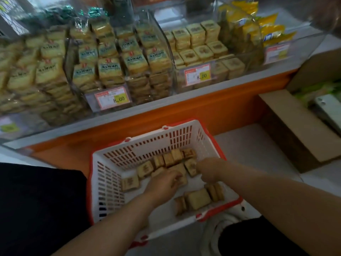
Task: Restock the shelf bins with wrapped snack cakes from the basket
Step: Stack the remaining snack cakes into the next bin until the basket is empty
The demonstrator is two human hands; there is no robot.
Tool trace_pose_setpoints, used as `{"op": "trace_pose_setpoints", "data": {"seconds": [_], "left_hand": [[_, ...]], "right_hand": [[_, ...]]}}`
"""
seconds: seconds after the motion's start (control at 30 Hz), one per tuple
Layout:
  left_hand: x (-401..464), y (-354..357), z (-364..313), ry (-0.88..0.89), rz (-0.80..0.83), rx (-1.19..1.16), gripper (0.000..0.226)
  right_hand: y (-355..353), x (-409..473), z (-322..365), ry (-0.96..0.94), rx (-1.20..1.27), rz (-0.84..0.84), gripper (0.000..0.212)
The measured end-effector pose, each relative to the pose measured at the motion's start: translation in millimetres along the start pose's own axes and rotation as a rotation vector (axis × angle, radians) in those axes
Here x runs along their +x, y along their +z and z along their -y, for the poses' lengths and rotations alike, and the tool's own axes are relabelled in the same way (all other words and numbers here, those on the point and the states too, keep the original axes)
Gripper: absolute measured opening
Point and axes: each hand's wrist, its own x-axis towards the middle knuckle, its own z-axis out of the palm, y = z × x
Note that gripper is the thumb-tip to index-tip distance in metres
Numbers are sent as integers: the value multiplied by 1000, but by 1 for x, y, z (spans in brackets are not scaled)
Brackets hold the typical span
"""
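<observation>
A white basket (110, 174) with red rim and slotted walls is being kept on the floor, near the viewer, just in front of the orange base of the shelf (203, 108). Wrapped snack cakes (198, 199) are lying loose across its bottom: a cluster toward the far right corner, one single cake (129, 184) at the left, and a few by the near right wall.

Both hands are being held down inside the basket. The left hand (162, 183) is being laid over cakes at the middle of the basket, its fingers curled downward onto them; it seems to be gripping one, though the blur keeps this from being certain. The right hand (208, 172) is being pressed in beside the far cluster with its fingers bent under and hidden, so whether anything is being held by it cannot be told.

On the shelf, at the far side, clear bins (166, 52) are being shown stacked with packaged cakes, the middle bin (236, 58) being filled with square cakes like those in the basket. Price tags (197, 74) are being displayed on the bin fronts. An open cardboard box (295, 130) is standing at the right.
</observation>
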Motion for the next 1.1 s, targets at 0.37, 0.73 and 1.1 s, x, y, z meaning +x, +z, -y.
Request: {"op": "trace_pose_setpoints", "data": {"seconds": [0.37,0.73,1.1], "left_hand": [[1,39,23,-202,317,-200,35],[10,-10,25,-505,279,-800,26],[13,-153,-16,21,179,-1444,86]], "right_hand": [[58,47,8,11,30,317,58],[-1,25,13,-208,301,-55,50],[-124,-67,14,-421,506,-734,55]]}}
